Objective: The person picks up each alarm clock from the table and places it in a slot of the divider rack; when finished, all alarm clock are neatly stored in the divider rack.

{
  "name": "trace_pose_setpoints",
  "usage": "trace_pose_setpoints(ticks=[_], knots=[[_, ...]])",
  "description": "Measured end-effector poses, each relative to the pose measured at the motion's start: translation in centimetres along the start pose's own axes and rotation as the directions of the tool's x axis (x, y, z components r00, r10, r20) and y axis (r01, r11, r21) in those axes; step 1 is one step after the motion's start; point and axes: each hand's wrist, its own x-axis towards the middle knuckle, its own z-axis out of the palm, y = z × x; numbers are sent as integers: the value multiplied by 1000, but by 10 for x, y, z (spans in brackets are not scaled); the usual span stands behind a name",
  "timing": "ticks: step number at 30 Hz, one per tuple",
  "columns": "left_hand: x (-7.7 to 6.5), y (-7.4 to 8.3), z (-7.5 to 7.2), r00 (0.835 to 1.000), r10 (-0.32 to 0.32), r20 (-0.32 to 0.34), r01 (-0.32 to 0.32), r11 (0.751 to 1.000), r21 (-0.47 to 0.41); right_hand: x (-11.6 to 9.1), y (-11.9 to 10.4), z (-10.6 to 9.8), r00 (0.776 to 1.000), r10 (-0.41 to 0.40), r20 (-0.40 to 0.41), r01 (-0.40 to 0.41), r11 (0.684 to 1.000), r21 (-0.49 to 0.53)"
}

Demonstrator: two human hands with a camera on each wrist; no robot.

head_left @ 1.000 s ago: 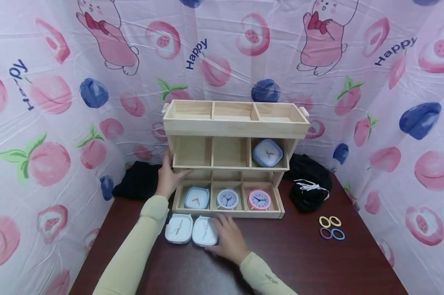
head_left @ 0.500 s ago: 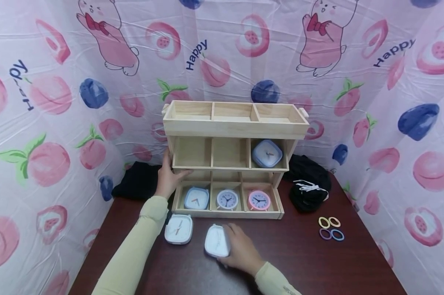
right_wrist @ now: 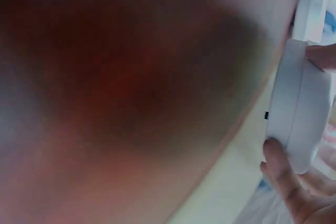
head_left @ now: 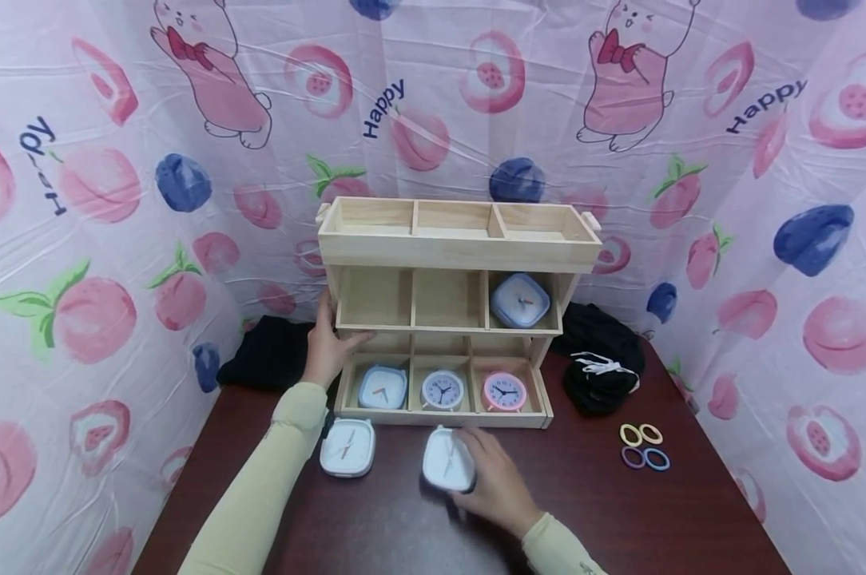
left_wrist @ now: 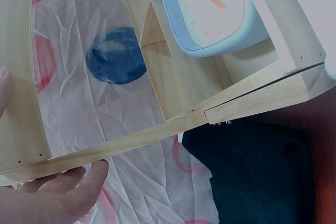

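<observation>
My right hand (head_left: 501,483) pinches a white square alarm clock (head_left: 446,461) by its edges, thumb and fingers on opposite sides, over the table in front of the rack. In the right wrist view the clock (right_wrist: 296,103) shows its thick side. My left hand (head_left: 325,350) grips the left side of a three-tier wooden rack (head_left: 462,252); in the left wrist view its fingers (left_wrist: 92,184) lie along the side strut. A second white alarm clock (head_left: 347,449) lies face up by the rack's front left corner.
Bottom-tier compartments hold a blue square clock (head_left: 383,387), a lavender round clock (head_left: 443,390) and a pink round clock (head_left: 505,392). Another blue clock (head_left: 521,300) leans in the middle tier. Beside the rack lie black cloth (head_left: 268,355), a black drawstring bag (head_left: 598,367) and several coloured rings (head_left: 630,435).
My right hand has taken hold of the white clock beside the other one and moved it rightward across the table. My left hand has stayed on the rack.
</observation>
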Motion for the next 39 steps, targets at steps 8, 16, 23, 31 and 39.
trace_pose_setpoints(ticks=[8,16,23,31,39], knots=[[0,0,-1,1000,-7,-8,7,1000,10,43,5,-35,967,-122,-224,130,991,21],[-5,-2,-4,1000,-16,-12,17,1000,19,102,-3,-68,903,-162,-399,188,982,28],[-5,-6,-2,1000,-23,-17,24,999,28,155,-10,-79,897,-32,-441,93,989,117],[-4,-4,0,1000,-10,-24,11,1000,7,199,-12,-77,894,95,-439,-23,986,167],[-2,2,0,1000,-13,-16,13,1000,5,213,-10,-73,924,143,-356,-93,984,154]])
